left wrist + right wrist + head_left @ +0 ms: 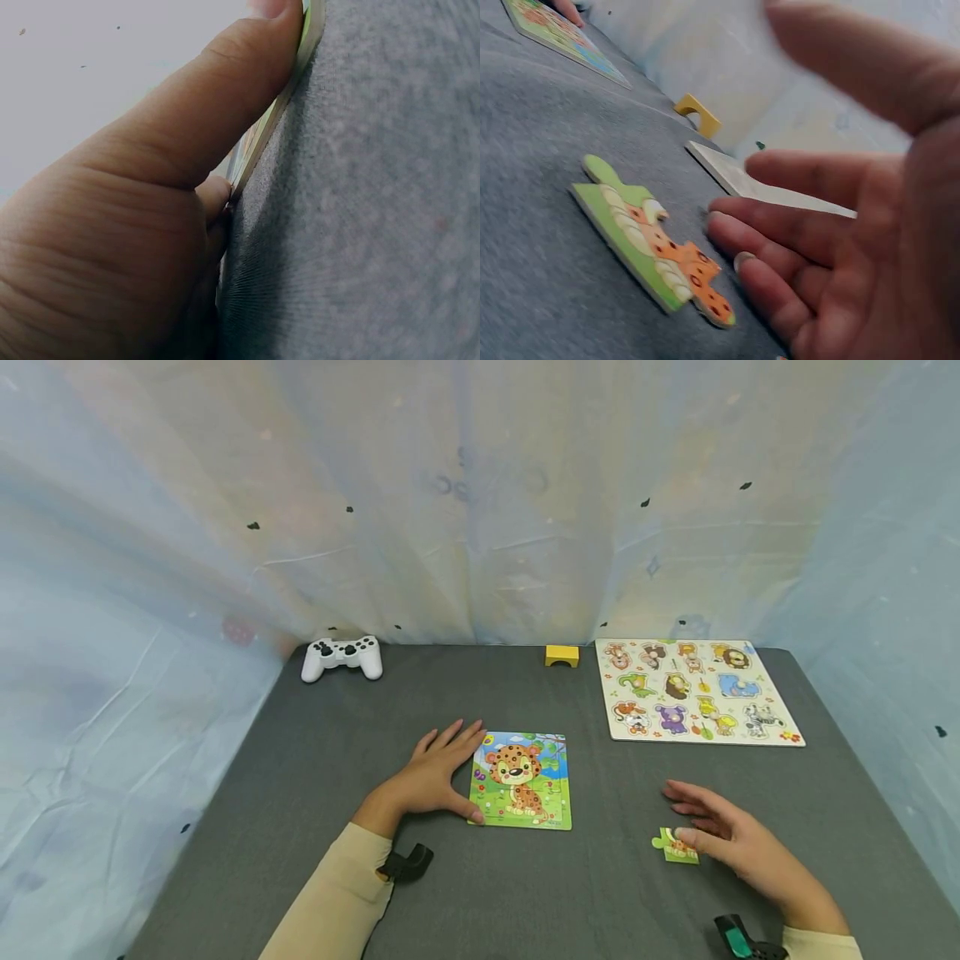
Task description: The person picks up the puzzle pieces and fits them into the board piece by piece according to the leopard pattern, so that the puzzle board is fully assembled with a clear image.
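A square leopard puzzle [525,789] with a green and blue picture lies on the table, left of centre. My left hand [435,777] rests at its left side, fingers spread, and the thumb [217,90] touches the puzzle's edge. To the right, a loose puzzle piece [649,232] lies flat on the cloth, green with orange spotted fur and pale paws. My right hand [742,843] hovers beside this piece. Its fingers [802,176] are loosely bent, and the right wrist view shows a gap between them and the piece.
A white animal puzzle board [697,693] lies at the back right. At the back edge stands a yellow arch block [562,656], and a white game controller [342,658] sits at the back left. Patterned curtains [480,510] hang behind the grey table [315,760].
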`<state>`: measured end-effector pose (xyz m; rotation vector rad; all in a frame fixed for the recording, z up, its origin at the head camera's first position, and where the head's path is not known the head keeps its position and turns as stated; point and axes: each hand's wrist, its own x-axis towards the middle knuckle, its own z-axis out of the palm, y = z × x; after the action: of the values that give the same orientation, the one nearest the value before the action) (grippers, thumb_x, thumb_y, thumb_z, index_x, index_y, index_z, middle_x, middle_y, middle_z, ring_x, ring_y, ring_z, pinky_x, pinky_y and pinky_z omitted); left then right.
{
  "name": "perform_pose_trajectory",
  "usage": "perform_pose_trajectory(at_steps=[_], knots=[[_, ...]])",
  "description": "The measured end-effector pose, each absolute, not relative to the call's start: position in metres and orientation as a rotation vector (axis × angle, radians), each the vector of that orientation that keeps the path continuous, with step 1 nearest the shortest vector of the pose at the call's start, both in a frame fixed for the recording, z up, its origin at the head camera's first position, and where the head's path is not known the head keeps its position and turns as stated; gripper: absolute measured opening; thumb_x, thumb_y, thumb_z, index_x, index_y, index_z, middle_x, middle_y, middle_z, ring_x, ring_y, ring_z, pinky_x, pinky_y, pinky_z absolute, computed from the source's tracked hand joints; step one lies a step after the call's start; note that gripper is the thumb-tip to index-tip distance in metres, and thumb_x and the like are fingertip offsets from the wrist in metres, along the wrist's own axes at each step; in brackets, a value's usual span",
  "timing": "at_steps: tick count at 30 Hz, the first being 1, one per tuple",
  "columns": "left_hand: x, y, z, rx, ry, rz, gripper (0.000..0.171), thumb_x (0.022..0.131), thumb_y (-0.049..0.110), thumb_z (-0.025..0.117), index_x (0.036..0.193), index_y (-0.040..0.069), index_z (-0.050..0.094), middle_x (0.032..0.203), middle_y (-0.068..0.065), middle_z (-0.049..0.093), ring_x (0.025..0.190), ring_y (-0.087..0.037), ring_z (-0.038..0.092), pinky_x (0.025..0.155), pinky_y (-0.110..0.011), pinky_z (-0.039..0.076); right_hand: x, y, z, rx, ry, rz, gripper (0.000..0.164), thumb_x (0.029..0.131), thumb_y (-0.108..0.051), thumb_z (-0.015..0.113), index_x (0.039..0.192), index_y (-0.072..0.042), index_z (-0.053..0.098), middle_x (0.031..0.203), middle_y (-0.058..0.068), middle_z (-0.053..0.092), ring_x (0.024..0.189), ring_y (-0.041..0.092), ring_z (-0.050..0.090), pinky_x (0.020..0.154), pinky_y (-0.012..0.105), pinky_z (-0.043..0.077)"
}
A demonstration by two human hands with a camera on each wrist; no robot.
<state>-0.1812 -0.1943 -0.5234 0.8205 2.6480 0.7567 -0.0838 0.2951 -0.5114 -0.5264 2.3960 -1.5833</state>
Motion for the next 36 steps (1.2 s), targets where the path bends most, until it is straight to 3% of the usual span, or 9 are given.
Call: perform_pose_trajectory(at_steps=[5, 9, 12, 17, 19, 21, 26, 32, 36], knots=[[-0.182, -0.195, -0.527, 0.820, 2.647, 0.769, 0.140, 0.072, 0.072, 0.093, 0.177, 0.022, 0.017, 0.182, 0.006, 0.008, 0.166, -0.024, -0.002, 0.128, -0.060, -0.003, -0.082, 0.298, -0.513, -0.545, 2.463, -1.391, 0.075, 0.101, -0.019, 0.082, 0.167, -0.015, 0.046, 0.163, 0.013, 0.048, 0.138, -0.004, 0.048, 0.100, 0.020, 0.046], [-0.182, -0.195, -0.528, 0.835, 2.650, 0.780, 0.140, 0.072, 0.073, 0.093, 0.177, 0.021, 0.018, 0.182, 0.004, 0.010, 0.166, -0.026, 0.000, 0.127, -0.061, -0.002, -0.081, 0.298, -0.514, -0.665, 2.595, -1.215, 0.074, 0.095, -0.029, 0.089, 0.160, -0.018, 0.055, 0.162, 0.009, 0.047, 0.140, -0.010, 0.036, 0.100, 0.015, 0.038], [-0.182, -0.195, -0.529, 0.839, 2.652, 0.780, 0.140, 0.072, 0.073, 0.093, 0.177, 0.020, 0.019, 0.182, 0.003, 0.010, 0.166, -0.026, 0.001, 0.127, -0.061, -0.001, -0.080, 0.296, -0.515, -0.727, 2.669, -1.137, 0.059, 0.094, -0.027, 0.089, 0.147, -0.019, 0.066, 0.160, 0.010, 0.049, 0.143, 0.002, 0.038, 0.099, 0.015, 0.037], [-0.182, -0.195, -0.529, 0.825, 2.650, 0.778, 0.140, 0.071, 0.074, 0.093, 0.177, 0.022, 0.018, 0.182, 0.006, 0.009, 0.166, -0.023, -0.001, 0.127, -0.059, -0.003, -0.082, 0.290, -0.514, -0.691, 2.703, -1.092, 0.036, 0.093, -0.024, 0.090, 0.125, -0.026, 0.073, 0.157, 0.013, 0.051, 0.139, 0.038, 0.046, 0.098, 0.019, 0.038], [-0.184, -0.195, -0.532, 0.822, 2.647, 0.785, 0.141, 0.070, 0.076, 0.092, 0.177, 0.024, 0.018, 0.181, 0.008, 0.007, 0.166, -0.021, -0.003, 0.127, -0.058, -0.004, -0.082, 0.288, -0.512, -0.655, 2.701, -1.095, 0.034, 0.092, -0.025, 0.090, 0.120, -0.027, 0.071, 0.157, 0.013, 0.051, 0.139, 0.042, 0.046, 0.098, 0.019, 0.037], [-0.184, -0.196, -0.534, 0.819, 2.646, 0.785, 0.141, 0.069, 0.077, 0.091, 0.177, 0.024, 0.017, 0.181, 0.009, 0.007, 0.165, -0.019, -0.004, 0.127, -0.057, -0.005, -0.082, 0.285, -0.512, -0.642, 2.724, -1.113, 0.033, 0.092, -0.023, 0.090, 0.119, -0.026, 0.070, 0.153, 0.012, 0.054, 0.139, 0.035, 0.047, 0.098, 0.018, 0.037], [-0.182, -0.195, -0.529, 0.810, 2.646, 0.764, 0.140, 0.071, 0.073, 0.093, 0.177, 0.023, 0.017, 0.181, 0.008, 0.007, 0.166, -0.020, -0.003, 0.128, -0.058, -0.004, -0.081, 0.277, -0.511, -0.467, 2.729, -1.189, 0.027, 0.098, -0.013, 0.084, 0.121, -0.021, 0.073, 0.128, 0.001, 0.065, 0.108, 0.012, 0.059, 0.084, 0.026, 0.049], [-0.182, -0.195, -0.526, 0.819, 2.655, 0.757, 0.139, 0.072, 0.072, 0.093, 0.177, 0.021, 0.019, 0.181, 0.005, 0.009, 0.166, -0.024, -0.001, 0.128, -0.060, -0.003, -0.080, 0.269, -0.508, -0.261, 2.659, -1.327, 0.033, 0.102, -0.014, 0.080, 0.134, -0.009, 0.071, 0.107, 0.001, 0.069, 0.086, 0.013, 0.064, 0.070, 0.031, 0.053], [-0.182, -0.195, -0.526, 0.821, 2.653, 0.759, 0.139, 0.072, 0.073, 0.093, 0.177, 0.022, 0.019, 0.181, 0.006, 0.009, 0.166, -0.023, -0.001, 0.128, -0.060, -0.003, -0.080, 0.262, -0.507, -0.169, 2.628, -1.415, 0.031, 0.104, -0.021, 0.080, 0.130, -0.007, 0.071, 0.094, 0.002, 0.069, 0.074, 0.018, 0.065, 0.065, 0.032, 0.054]])
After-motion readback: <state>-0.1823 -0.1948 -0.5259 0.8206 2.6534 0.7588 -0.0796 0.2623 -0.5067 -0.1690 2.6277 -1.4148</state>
